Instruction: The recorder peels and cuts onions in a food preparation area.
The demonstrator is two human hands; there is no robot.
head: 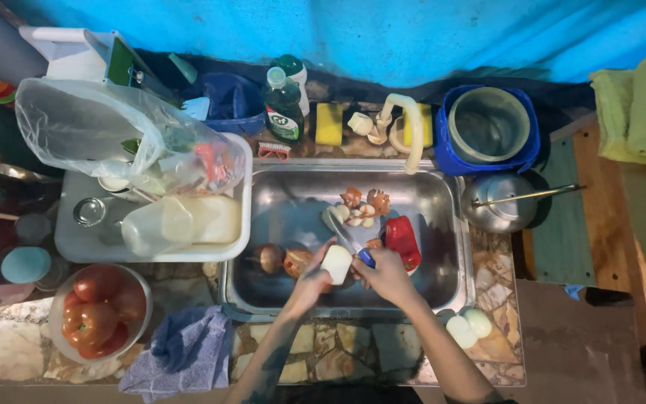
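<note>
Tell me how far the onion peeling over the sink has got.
Done: two peeled onions lie on the counter right of the sink, and skins are piled in the basin. In hand: the left hand holds a pale peeled onion while the right hand works a knife on it. Left: one unpeeled onion in the sink.

A home kitchen; steel sink (428, 196), dish soap bottle (283, 105), bowl of tomatoes (99, 310).

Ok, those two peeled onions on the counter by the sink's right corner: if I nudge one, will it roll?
Probably. The peeled onions look round and smooth, so a push would likely roll one along the stone counter. They lie close to its front edge, so one might drop off. Their bare skin looks glossy, perhaps slippery.
</note>
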